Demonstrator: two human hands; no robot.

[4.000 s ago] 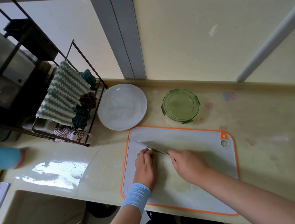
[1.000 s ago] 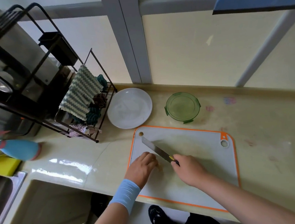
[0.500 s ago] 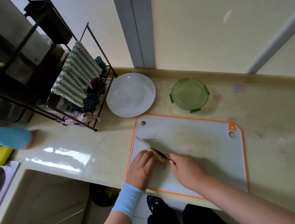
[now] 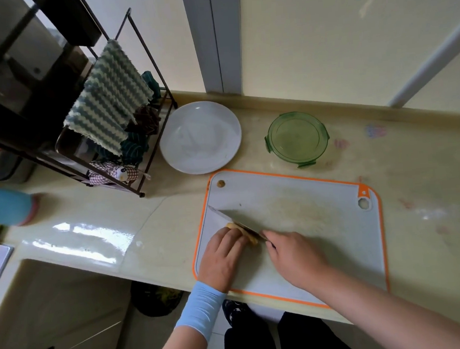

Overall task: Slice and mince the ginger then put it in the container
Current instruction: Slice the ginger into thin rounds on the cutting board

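head view looks down on the table [image 4: 144,222], where the ginger [image 4: 251,239] lies on the near left part of the cutting board [image 4: 325,249], held down under the curled fingers of the left grip [image 4: 224,257]. those fingers sit right beside the blade, likely so that the knife [image 4: 226,217] has a guide while the fingertips are tucked away from its edge. the right grip [image 4: 295,254] is closed round the knife handle, and the blade runs off to the far left across the ginger, edge down on the piece, which suits thin slicing. i judge the work to be at slicing, with mincing not yet begun. the green container [image 4: 269,143] stands beyond the board's far edge, apart from it yet handy for the transfer, near a white plate [image 4: 166,151]. a small offcut [image 4: 220,183] lies at the board's far left corner, out of the blade's way.
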